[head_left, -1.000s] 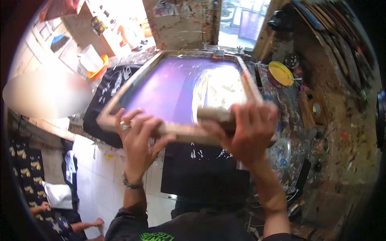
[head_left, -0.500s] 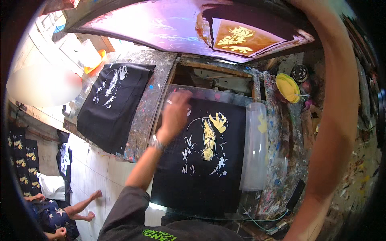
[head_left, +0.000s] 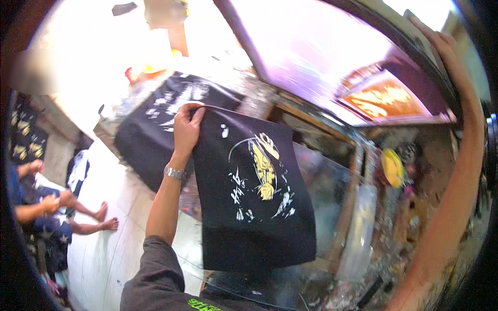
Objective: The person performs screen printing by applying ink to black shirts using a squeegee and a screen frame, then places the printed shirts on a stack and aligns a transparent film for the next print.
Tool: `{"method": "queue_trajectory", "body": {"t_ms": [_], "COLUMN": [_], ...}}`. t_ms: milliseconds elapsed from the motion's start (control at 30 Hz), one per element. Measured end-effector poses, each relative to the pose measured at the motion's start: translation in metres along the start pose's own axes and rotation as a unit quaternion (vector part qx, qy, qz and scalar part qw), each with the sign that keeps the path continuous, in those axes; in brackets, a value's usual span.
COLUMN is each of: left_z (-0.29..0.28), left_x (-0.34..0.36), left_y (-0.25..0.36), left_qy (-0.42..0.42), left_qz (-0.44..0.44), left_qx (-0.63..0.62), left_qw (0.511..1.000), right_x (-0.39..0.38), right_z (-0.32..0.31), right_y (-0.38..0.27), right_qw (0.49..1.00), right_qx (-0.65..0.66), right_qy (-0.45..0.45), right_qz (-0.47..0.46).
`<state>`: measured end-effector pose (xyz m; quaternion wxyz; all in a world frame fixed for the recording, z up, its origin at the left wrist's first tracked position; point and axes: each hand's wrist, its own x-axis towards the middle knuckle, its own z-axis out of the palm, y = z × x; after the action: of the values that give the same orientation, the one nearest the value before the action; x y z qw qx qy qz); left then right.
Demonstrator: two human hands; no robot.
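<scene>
My left hand [head_left: 187, 127] pinches the upper left corner of a black fabric panel [head_left: 249, 238]. The panel hangs partly lifted, printed with a white design with a pale yellow part in the middle. Beneath it lies a glass-like clear sheet [head_left: 329, 207], partly covered by the fabric. My right hand [head_left: 443, 46] is raised at the far right, gripping the outer edge of a tilted printing screen [head_left: 311, 46]. An orange-brown stencil area [head_left: 384, 98] shows on the screen's mesh. Some of the right hand's fingers are behind the frame.
More black printed fabric [head_left: 150, 135] lies stacked at left. A clear plastic tube or roll [head_left: 358, 233] lies right of the sheet, near a yellow paint container [head_left: 392, 168]. A seated person's legs and hands [head_left: 52, 207] show at lower left, above pale floor tiles [head_left: 119, 249].
My left hand has taken hold of the black panel's corner and lifted it up and left off the clear sheet. The view has turned, and the right hand now shows on the screen frame.
</scene>
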<state>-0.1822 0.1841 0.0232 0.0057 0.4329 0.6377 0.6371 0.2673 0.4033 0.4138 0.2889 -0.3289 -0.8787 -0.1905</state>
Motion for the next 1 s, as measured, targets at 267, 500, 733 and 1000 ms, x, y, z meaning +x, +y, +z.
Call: {"method": "queue_trajectory", "body": {"t_ms": [267,500,733,1000], "left_z": [-0.267,-0.242,-0.026,-0.002], "left_x": [-0.031,-0.122,-0.277,-0.307], "left_y": [-0.134,-0.086,0.039,0.050], "left_qy": [0.333,0.295,-0.236,-0.266], "left_qz": [-0.113,0.073,0.127,0.155], "left_qx": [0.233,0.418,0.163,0.283], "left_qw": [0.907,0.856,0.950,0.908], "right_x": [0.012,0.009,0.011,0.017], "right_z": [0.024,0.007,0.009,0.053], "right_y": [0.067,-0.013,-0.025,0.040], "right_qw": [0.979,0.975,0.989,0.992], "right_qx": [0.080,0.007,0.042,0.034], "right_qy": [0.022,-0.029,0.013,0.106], "right_qz": [0.185,0.220,0.139,0.059]}}
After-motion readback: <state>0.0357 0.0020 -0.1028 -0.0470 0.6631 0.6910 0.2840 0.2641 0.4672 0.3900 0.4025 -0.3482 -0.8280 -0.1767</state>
